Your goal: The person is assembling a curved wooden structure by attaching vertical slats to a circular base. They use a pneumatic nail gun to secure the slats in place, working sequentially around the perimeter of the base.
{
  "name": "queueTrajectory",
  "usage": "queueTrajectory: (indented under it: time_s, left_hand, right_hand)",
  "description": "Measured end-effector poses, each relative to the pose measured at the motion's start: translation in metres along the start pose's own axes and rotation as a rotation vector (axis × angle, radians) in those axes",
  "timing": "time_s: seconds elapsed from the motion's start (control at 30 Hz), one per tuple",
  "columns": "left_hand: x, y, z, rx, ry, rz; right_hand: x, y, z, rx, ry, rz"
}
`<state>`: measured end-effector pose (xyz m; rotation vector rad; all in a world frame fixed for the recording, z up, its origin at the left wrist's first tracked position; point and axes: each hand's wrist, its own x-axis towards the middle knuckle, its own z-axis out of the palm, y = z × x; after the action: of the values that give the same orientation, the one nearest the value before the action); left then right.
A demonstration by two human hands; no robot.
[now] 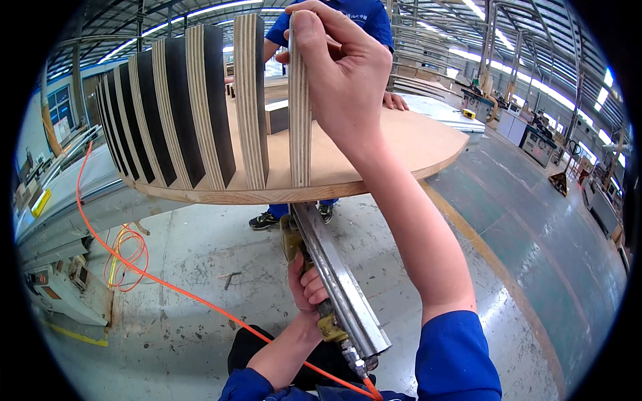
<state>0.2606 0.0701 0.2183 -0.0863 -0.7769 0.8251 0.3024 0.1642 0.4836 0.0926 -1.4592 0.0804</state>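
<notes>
Tan wooden board with a curved rim (401, 148) lies level; along it we find a row of upright plywood slats (172, 107), striped-edged and black-faced. Below, fingers of our left hand (309, 287) curl round the yellowish handle of a long silver metal tool (340, 284), its nose close under the board. Our right hand (348, 73) pinches the endmost striped plywood slat (299, 134) at its top, between thumb and fingers.

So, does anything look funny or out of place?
Maybe the small dark object on the scuffed floor, left of the air tool: it looks dropped, though I can't tell what it is.
</notes>
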Motion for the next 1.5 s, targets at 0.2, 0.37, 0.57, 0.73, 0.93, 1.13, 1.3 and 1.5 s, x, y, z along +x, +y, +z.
queueTrajectory:
  time_s: [0.2,0.37,0.57,0.73,0.93,1.13,1.3,1.5]
  left_hand:
    - [0.000,0.001,-0.006,-0.010,-0.040,-0.007]
    - [-0.003,0.005,-0.019,-0.016,-0.054,0.026]
    - [-0.007,-0.003,-0.005,-0.003,-0.029,0.013]
    - [-0.008,-0.008,0.001,0.015,-0.014,0.018]
    - [-0.006,-0.011,0.003,0.006,-0.033,0.005]
    - [-0.009,-0.017,0.008,0.017,-0.037,0.000]
    - [-0.009,-0.023,0.014,0.002,-0.022,-0.002]
    - [-0.014,-0.018,0.011,-0.008,-0.005,0.008]
  right_hand:
    - [-0.001,0.001,0.000,-0.010,-0.005,0.000]
    - [0.000,0.001,0.001,-0.015,-0.002,-0.004]
    - [0.000,-0.001,0.002,-0.020,0.005,0.003]
    - [0.001,-0.002,0.002,-0.024,0.005,0.004]
    - [0.000,-0.002,0.001,-0.029,0.005,0.007]
    - [0.001,-0.003,0.002,-0.027,0.008,0.007]
    - [0.001,-0.003,0.002,-0.030,0.019,0.007]
    - [0.003,-0.004,0.003,-0.035,0.014,0.010]
